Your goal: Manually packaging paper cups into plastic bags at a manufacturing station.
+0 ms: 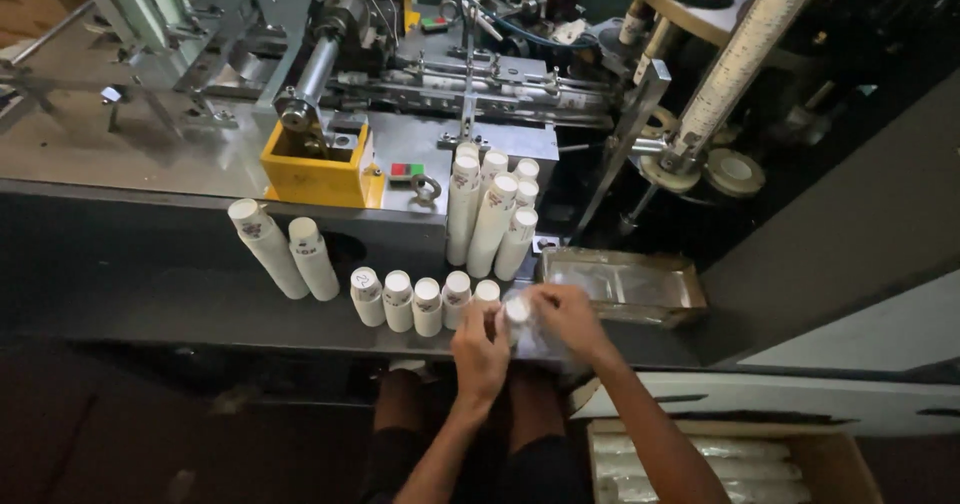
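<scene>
My left hand [480, 349] and my right hand [566, 319] meet at the front edge of a dark machine ledge [180, 304]. Between them is a stack of white paper cups [517, 312] partly inside a clear plastic sleeve [545, 349]. Both hands grip the sleeve and stack. Just left of my left hand stands a row of short cup stacks [420, 302]. Two taller stacks [285, 244] lean further left. A cluster of tall cup stacks [492, 214] stands behind my hands.
A cup-forming machine [400, 64] with a yellow block [315, 169] fills the back. A shallow tray with clear plastic [625, 284] lies right of my hands. A cardboard box of wrapped cup sleeves [720, 464] sits below right. A long cup column [745, 54] slants at upper right.
</scene>
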